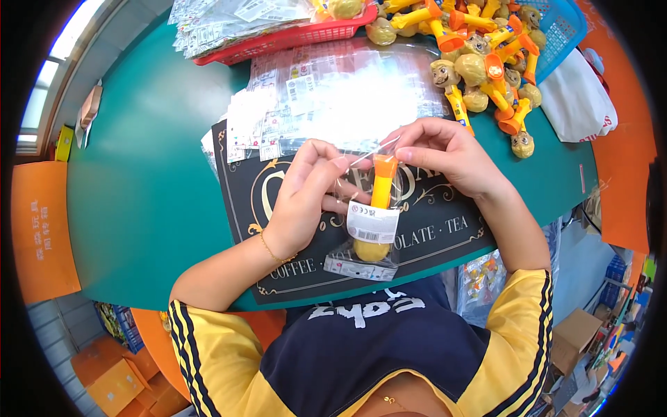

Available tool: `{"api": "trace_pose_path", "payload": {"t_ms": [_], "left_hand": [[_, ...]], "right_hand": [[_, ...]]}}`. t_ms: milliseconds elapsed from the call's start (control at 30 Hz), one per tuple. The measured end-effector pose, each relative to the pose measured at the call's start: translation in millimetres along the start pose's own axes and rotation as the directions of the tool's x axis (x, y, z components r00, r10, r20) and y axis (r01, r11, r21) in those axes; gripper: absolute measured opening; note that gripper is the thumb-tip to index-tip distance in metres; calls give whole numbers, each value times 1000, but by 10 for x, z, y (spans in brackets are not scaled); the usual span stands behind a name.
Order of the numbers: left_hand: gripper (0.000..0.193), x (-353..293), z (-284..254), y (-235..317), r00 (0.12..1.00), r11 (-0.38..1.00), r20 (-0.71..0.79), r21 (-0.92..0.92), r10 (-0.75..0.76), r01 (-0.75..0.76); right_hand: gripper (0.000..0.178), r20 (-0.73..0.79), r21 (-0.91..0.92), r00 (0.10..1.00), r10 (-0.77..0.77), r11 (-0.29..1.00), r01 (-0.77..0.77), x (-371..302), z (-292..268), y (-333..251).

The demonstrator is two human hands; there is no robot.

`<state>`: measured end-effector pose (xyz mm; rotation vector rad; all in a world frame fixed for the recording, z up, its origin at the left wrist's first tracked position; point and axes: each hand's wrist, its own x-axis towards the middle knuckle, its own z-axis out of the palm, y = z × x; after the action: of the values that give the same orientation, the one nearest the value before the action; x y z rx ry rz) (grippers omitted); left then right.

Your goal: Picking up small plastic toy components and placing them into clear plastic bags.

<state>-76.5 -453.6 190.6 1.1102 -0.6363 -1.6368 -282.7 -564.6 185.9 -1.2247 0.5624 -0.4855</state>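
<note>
A clear plastic bag [342,233] with a white printed label hangs in front of me over the black printed mat [292,243]. Inside it stands a yellow toy [382,191], its orange flared end up by the bag's mouth and its round gold head at the bottom. My left hand [306,191] is closed on the bag's upper left edge, some fingers behind the film. At the top, my right hand [451,156] pinches the bag's mouth between thumb and fingers, just right of the toy's orange end.
Flat clear bags [299,97] lie overlapping beyond the mat on the green table [132,201]. A red basket [292,40] behind them holds more bags. At the far right, several similar toys [486,69] pile up beside a blue basket [566,35] and a white cloth bag [580,97].
</note>
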Motion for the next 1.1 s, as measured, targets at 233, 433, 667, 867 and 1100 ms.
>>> {"api": "trace_pose_path", "payload": {"t_ms": [233, 433, 667, 867, 1100], "left_hand": [[35, 76, -8, -47, 994, 978, -16, 182, 111, -106], [33, 92, -23, -82, 999, 990, -37, 140, 27, -22], [32, 97, 3, -194, 978, 960, 137, 213, 158, -184], [33, 92, -9, -228, 954, 838, 210, 463, 214, -290], [32, 128, -53, -192, 949, 700, 244, 643, 198, -311]], "right_hand": [[10, 213, -29, 977, 29, 999, -24, -23, 57, 53], [22, 71, -866, 781, -620, 350, 356, 12, 146, -32], [32, 310, -939, 713, -629, -85, 333, -72, 350, 45], [30, 334, -939, 712, -618, -151, 309, -89, 393, 78], [18, 218, -967, 755, -618, -34, 251, -23, 349, 71]]}}
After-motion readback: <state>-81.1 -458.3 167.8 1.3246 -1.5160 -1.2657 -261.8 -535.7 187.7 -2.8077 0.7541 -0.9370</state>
